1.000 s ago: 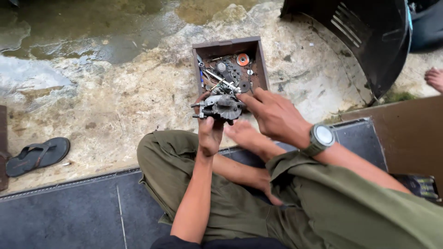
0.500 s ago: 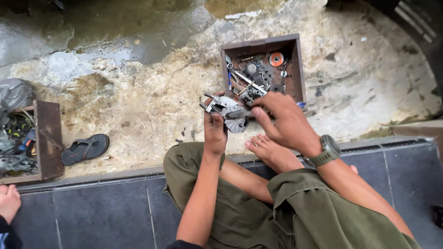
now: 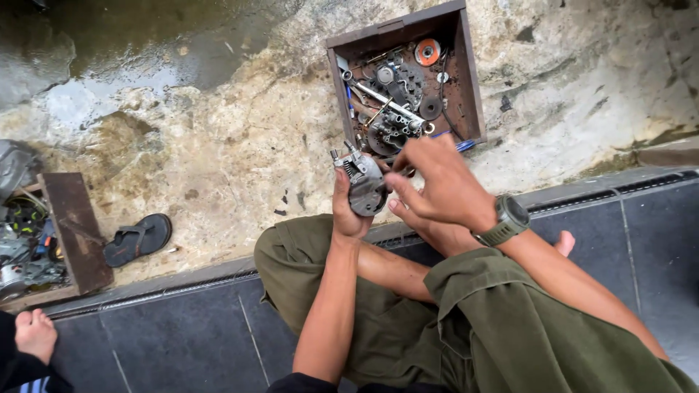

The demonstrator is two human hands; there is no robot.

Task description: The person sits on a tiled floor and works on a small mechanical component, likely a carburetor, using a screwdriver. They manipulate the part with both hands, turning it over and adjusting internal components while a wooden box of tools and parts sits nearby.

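The person sits cross-legged in olive trousers (image 3: 510,342) on a dark tiled ledge (image 3: 182,342), knees filling most of the near ground and leaving little free tile between them and the ledge's edge. Just past that edge, the left hand (image 3: 348,207) is wrapped around a small grey metal engine part (image 3: 362,183), held upright in the air above the ground with its studs pointing up and away. The right hand (image 3: 437,185), with a green wristwatch (image 3: 504,222) on its wrist, comes in from the right; its fingers are bent and pressed against the part's right side, though whether they pinch anything small cannot be told. A bare foot (image 3: 437,234) lies beneath the right hand.

Beyond the hands, close to them, stands an open rusty metal box (image 3: 472,87) on rough, pale concrete ground (image 3: 218,160), crowded with tools and round metal pieces. Left of it the concrete lies open, wet towards the far edge. Far left, a dark sandal (image 3: 137,239) lies beside a second tray of parts (image 3: 73,225), and another person's bare foot (image 3: 33,333) rests on the tile.
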